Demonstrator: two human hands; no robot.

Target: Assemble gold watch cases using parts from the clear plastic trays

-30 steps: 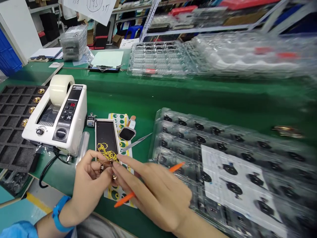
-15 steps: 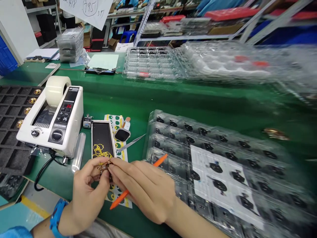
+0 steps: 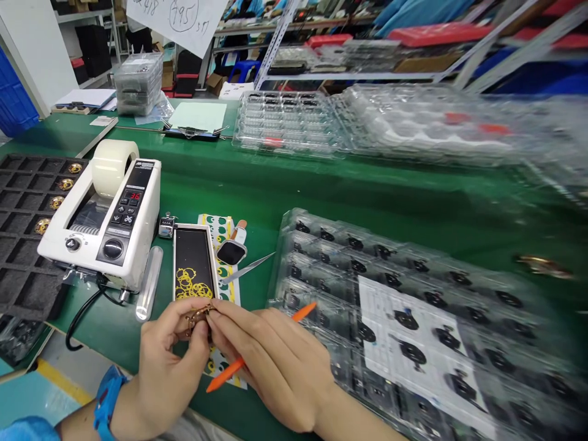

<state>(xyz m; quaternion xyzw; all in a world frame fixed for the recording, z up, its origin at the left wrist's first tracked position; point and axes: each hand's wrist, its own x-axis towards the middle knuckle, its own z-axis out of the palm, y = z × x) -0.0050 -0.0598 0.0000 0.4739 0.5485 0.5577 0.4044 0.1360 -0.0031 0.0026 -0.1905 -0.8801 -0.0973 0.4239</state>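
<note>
Workbench (image 3: 257,184), curled left hand (image 3: 169,361) pinching brass part (image 3: 197,316), right hand (image 3: 275,361) gripping orange stick (image 3: 304,312)

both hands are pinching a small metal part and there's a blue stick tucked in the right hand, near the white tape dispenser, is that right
Not quite. The stick tucked in the right hand is orange, not blue, as the head view shows. The rest holds: the left hand and the right hand pinch a small metal part near the white tape dispenser.
</note>
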